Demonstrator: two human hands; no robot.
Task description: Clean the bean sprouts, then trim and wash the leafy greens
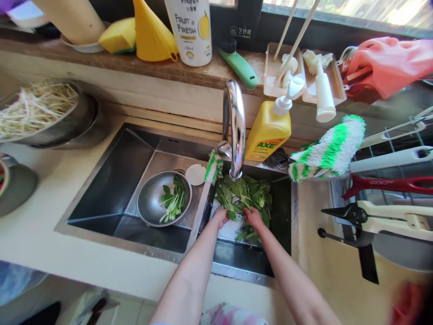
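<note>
Both my hands are in the right sink basin over a heap of leafy greens (260,192), which lies below the faucet (237,131). My left hand (221,216) has its fingers closed at the near left edge of the heap, on a leaf. Slightly to the right, my right hand (253,217) pinches the greens by their stems. The fingertips of both are partly hidden among the leaves. In the left basin, a metal bowl (149,203) holds a small bunch of the same greens.
A striped cloth (214,167) hangs on the divider behind my hands. Behind the sink stands a yellow soap bottle (269,131). Bean sprouts (37,108) fill a bowl at the left. Kitchen scissors (379,214) and a rack of tools are on the right.
</note>
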